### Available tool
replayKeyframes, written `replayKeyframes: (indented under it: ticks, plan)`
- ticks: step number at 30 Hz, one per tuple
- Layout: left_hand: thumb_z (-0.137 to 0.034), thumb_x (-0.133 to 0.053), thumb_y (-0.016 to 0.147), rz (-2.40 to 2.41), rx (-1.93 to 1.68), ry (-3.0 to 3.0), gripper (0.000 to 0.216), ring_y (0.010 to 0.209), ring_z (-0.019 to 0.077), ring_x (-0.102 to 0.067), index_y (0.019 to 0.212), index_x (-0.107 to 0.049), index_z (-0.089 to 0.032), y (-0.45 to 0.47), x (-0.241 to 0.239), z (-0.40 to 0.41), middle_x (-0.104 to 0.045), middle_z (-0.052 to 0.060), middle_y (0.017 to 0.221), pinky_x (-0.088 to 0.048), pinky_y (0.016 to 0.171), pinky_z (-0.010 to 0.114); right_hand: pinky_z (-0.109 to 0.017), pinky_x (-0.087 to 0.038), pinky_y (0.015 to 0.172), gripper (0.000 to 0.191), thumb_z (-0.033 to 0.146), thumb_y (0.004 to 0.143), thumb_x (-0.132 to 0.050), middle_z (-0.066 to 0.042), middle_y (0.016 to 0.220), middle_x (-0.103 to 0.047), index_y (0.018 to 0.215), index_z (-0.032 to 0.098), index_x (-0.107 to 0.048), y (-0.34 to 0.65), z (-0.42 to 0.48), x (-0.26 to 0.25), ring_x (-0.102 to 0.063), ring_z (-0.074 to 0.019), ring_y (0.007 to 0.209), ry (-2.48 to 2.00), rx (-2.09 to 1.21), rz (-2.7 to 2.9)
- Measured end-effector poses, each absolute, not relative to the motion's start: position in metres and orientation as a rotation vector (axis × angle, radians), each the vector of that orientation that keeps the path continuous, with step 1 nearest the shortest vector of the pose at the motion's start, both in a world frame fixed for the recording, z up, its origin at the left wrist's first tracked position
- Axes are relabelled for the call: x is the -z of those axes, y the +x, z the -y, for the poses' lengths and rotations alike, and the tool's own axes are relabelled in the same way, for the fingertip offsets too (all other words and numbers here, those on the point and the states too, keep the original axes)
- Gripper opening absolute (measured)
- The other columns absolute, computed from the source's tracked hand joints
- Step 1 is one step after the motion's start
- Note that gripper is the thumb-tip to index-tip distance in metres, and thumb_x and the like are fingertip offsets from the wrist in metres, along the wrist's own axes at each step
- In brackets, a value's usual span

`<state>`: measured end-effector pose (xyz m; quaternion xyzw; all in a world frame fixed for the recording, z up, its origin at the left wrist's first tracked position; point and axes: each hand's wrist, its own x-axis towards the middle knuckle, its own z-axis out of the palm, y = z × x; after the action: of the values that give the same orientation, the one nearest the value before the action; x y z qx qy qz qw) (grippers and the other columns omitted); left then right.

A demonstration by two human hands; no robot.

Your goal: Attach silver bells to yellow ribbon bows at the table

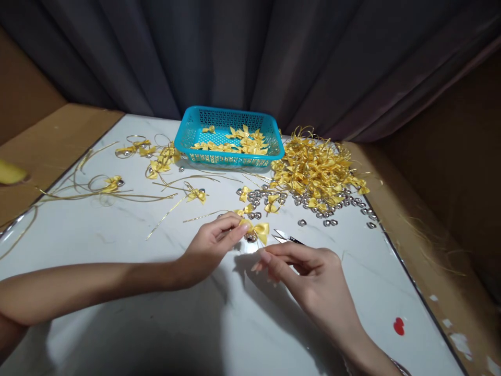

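Note:
My left hand (211, 243) pinches a small yellow ribbon bow (258, 230) with a silver bead at its centre, just above the white table. My right hand (305, 266) is closed around small thread snips (285, 238), whose blades poke out beside the bow. The two hands almost touch near the table's middle.
A blue plastic basket (183, 137) at the back holds several yellow bows. A heap of yellow bows (317, 169) and scattered silver beads (332, 211) lie at the right. Loose bows with gold cords (117, 196) lie at the left. A red spot (398, 326) marks the table's right front.

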<state>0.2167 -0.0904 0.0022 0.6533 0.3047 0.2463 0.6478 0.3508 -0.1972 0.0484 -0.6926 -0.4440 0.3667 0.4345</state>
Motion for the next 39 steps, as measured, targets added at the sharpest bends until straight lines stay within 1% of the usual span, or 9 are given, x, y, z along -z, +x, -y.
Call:
replayKeyframes:
  ticks: [4,10,17,21,25,29,32,35,39]
  plan:
    - [-0.032,-0.05,0.086,-0.696,-0.571,1.498,0.023,0.061,0.01,-0.043,0.072,-0.06,-0.017,0.217,-0.002,0.091,-0.052,0.003,0.08,-0.029,0.045,0.023,-0.024,-0.051,0.055,0.02,0.026,0.079,-0.061,-0.002,0.056,-0.069,0.064,0.018,-0.072,0.349,0.198,-0.05,-0.061,-0.0138,0.051,-1.708,-0.903,1.059]
    - [-0.026,-0.049,0.085,-0.704,-0.607,1.598,0.023,0.065,0.0114,-0.047,0.066,-0.059,-0.017,0.218,-0.005,0.091,-0.056,0.002,0.078,-0.036,0.052,0.024,-0.025,-0.051,0.054,0.022,0.024,0.078,-0.059,-0.002,0.054,-0.068,0.061,0.018,-0.071,0.348,0.196,-0.05,-0.059,-0.014,0.049,-1.706,-0.939,1.041]
    - [-0.024,-0.05,0.085,-0.692,-0.647,1.627,0.02,0.072,0.0119,-0.051,0.069,-0.058,-0.018,0.218,-0.003,0.092,-0.056,0.002,0.08,-0.042,0.06,0.022,-0.022,-0.047,0.047,0.023,0.027,0.077,-0.06,-0.002,0.054,-0.068,0.059,0.018,-0.07,0.35,0.196,-0.047,-0.057,-0.0117,0.045,-1.678,-0.967,1.046]
    - [-0.022,-0.048,0.087,-0.654,-0.675,1.714,0.02,0.073,0.0114,-0.051,0.07,-0.057,-0.018,0.217,-0.001,0.091,-0.056,0.0,0.074,-0.043,0.067,0.022,-0.021,-0.043,0.045,0.025,0.027,0.079,-0.059,-0.001,0.051,-0.064,0.059,0.017,-0.068,0.347,0.196,-0.049,-0.052,-0.0101,0.043,-1.718,-1.017,1.008]
    - [-0.02,-0.048,0.088,-0.59,-0.719,1.89,0.018,0.071,0.0115,-0.052,0.074,-0.058,-0.017,0.216,0.002,0.089,-0.057,0.001,0.074,-0.043,0.067,0.023,-0.021,-0.037,0.042,0.029,0.032,0.081,-0.058,-0.001,0.048,-0.061,0.058,0.016,-0.066,0.346,0.197,-0.051,-0.044,-0.0082,0.04,-1.735,-1.077,0.951]
    - [-0.013,-0.047,0.088,-0.5,-0.794,2.054,0.015,0.071,0.0117,-0.054,0.08,-0.059,-0.015,0.216,0.006,0.087,-0.06,0.003,0.076,-0.045,0.067,0.023,-0.022,-0.035,0.042,0.032,0.034,0.082,-0.057,-0.002,0.051,-0.061,0.058,0.015,-0.065,0.35,0.195,-0.05,-0.041,-0.0076,0.04,-1.731,-1.17,0.943]
    - [-0.01,-0.043,0.09,-0.416,-0.863,2.212,0.016,0.075,0.0128,-0.056,0.085,-0.058,-0.015,0.214,0.013,0.086,-0.061,0.004,0.079,-0.047,0.07,0.024,-0.022,-0.036,0.045,0.029,0.033,0.081,-0.057,-0.002,0.05,-0.06,0.059,0.015,-0.064,0.351,0.193,-0.048,-0.041,-0.008,0.041,-1.701,-1.229,0.894]
    - [-0.01,-0.039,0.09,-0.339,-0.935,2.401,0.019,0.078,0.0152,-0.057,0.087,-0.057,-0.014,0.211,0.021,0.087,-0.062,0.006,0.081,-0.049,0.072,0.027,-0.022,-0.035,0.044,0.027,0.029,0.08,-0.057,-0.001,0.047,-0.058,0.059,0.015,-0.063,0.348,0.191,-0.043,-0.041,-0.0077,0.04,-1.683,-1.273,0.836]
    - [-0.01,-0.033,0.091,-0.312,-0.888,2.565,0.025,0.075,0.0152,-0.057,0.087,-0.057,-0.014,0.209,0.025,0.092,-0.061,0.006,0.078,-0.051,0.066,0.025,-0.022,-0.031,0.042,0.032,0.024,0.081,-0.054,0.002,0.042,-0.051,0.051,0.015,-0.059,0.342,0.188,-0.035,-0.038,-0.0067,0.038,-1.712,-1.222,0.824]
